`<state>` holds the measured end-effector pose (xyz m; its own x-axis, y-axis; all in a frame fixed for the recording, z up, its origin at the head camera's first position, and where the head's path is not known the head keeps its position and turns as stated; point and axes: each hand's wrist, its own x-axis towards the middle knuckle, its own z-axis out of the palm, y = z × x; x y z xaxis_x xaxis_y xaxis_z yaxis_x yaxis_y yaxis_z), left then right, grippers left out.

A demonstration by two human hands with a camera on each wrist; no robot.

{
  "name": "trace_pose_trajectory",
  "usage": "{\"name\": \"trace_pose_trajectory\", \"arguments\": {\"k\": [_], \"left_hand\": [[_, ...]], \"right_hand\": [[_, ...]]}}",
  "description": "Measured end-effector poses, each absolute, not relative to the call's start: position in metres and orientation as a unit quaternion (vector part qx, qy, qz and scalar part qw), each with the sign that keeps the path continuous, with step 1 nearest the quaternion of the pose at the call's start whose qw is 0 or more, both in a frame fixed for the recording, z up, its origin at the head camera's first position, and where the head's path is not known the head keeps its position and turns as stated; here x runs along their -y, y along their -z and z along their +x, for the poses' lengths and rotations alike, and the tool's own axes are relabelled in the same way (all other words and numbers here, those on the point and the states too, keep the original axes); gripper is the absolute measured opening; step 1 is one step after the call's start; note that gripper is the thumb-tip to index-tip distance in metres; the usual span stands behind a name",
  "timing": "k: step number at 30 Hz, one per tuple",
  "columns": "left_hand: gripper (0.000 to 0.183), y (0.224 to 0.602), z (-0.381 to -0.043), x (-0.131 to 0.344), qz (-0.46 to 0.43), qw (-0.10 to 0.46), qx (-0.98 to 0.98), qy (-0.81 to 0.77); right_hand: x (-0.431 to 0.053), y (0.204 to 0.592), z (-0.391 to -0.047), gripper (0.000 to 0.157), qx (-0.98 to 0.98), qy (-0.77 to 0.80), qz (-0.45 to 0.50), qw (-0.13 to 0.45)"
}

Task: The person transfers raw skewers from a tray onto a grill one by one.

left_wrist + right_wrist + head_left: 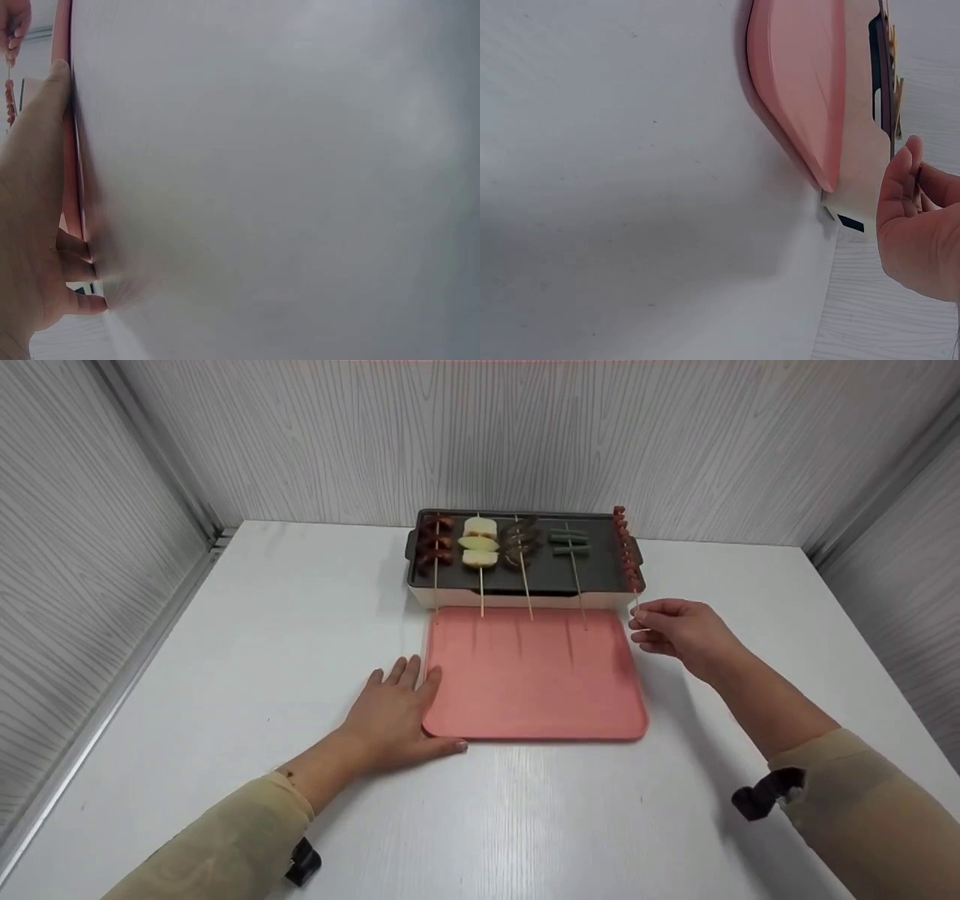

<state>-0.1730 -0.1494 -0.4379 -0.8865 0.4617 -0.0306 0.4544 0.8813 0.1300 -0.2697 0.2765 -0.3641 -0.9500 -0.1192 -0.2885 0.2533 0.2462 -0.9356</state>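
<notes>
My right hand (682,634) pinches the stick end of a skewer of small red pieces (625,547), which lies along the right edge of a dark-topped grill (551,574). Fingers spread, my left hand (397,709) rests at the left front corner of a pink tray (540,690), its thumb along the front edge. On the grill, from left to right, lie a skewer of dark red-brown pieces (435,542), one of pale slices (480,558), one of brown pieces (523,542) and one of green pieces (571,550). Their sticks reach over the grill's front toward the tray.
The pink tray sits against the grill's front on a white table (300,607). Grey wood-patterned panels (330,442) stand behind and on both sides. Black straps (769,793) are on both sleeves.
</notes>
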Motion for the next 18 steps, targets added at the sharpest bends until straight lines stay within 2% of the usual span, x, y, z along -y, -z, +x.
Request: {"name": "trace_pose_trajectory", "arguments": {"k": [10, 18], "left_hand": [[0.124, 0.440, -0.174, 0.150, 0.233, 0.033, -0.970, -0.066], [0.124, 0.440, -0.173, 0.150, 0.231, 0.033, -0.970, -0.066]], "right_hand": [[-0.270, 0.367, -0.283, 0.043, -0.774, 0.610, 0.054, 0.158], [-0.271, 0.369, -0.287, 0.048, -0.781, 0.599, 0.069, 0.161]]}}
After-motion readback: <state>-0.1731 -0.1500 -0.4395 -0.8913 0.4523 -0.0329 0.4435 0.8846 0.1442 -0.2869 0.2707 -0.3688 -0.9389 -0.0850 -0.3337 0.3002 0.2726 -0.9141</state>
